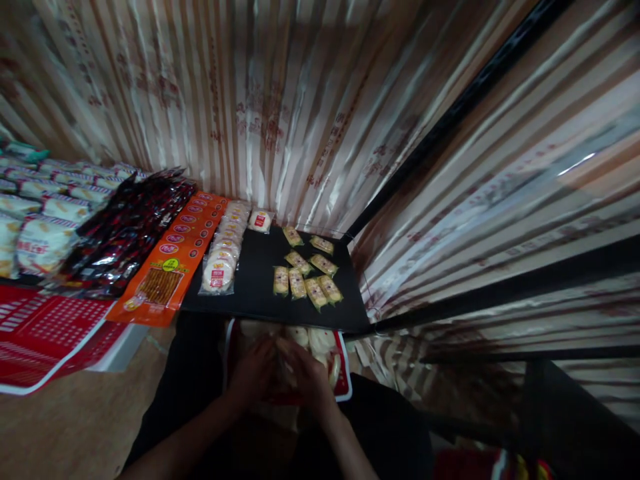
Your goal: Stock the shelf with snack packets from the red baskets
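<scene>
Both my hands reach into a red-and-white bag (342, 381) of round white wrapped snacks (320, 340) on my lap, below the shelf's front edge. My left hand (254, 373) is curled on the bag's left side. My right hand (307, 375) is curled among the packets at its middle. The dim light hides what the fingers grip. Just above, a black shelf (255, 287) carries a row of round white snack packets (223, 260) and several small yellow packets (306, 275).
Orange snack packs (173, 263), dark red packets (127, 230) and white bagged snacks (43, 220) fill the shelf to the left. A red-and-white box (45, 333) lies at the lower left. Striped curtains (280, 100) hang behind, with a black post (450, 113) to the right.
</scene>
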Action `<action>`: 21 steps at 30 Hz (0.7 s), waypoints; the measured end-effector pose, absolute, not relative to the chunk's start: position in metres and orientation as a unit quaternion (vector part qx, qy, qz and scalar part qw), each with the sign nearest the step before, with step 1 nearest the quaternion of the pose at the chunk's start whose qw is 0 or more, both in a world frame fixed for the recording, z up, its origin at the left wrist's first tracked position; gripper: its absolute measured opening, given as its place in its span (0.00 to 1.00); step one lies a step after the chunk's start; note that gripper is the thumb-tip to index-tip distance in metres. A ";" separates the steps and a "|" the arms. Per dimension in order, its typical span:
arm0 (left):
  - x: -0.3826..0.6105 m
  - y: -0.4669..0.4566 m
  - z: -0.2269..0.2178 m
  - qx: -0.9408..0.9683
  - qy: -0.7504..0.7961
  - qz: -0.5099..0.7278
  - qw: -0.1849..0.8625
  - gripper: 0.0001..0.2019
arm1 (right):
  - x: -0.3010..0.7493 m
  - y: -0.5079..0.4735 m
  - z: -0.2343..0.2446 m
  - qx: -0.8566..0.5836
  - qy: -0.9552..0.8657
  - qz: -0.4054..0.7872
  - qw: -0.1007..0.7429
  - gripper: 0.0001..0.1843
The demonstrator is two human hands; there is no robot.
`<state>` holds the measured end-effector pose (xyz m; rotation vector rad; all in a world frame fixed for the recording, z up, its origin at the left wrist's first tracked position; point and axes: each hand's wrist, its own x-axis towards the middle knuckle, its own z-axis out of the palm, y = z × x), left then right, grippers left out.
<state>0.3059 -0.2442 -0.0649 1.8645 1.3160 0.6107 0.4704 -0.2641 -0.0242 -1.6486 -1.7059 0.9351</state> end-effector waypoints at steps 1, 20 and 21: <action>0.303 -0.243 -0.059 0.719 0.515 0.254 0.391 0.21 | 0.469 -0.264 -0.014 -0.631 -0.612 0.372 0.298 0.21; 0.276 -0.231 -0.001 0.395 0.516 0.462 0.603 0.18 | 0.422 -0.241 0.030 -0.558 -0.277 0.592 0.512 0.23; 0.276 -0.229 0.000 0.379 0.522 0.476 0.597 0.18 | 0.419 -0.240 0.031 -0.555 -0.272 0.595 0.514 0.23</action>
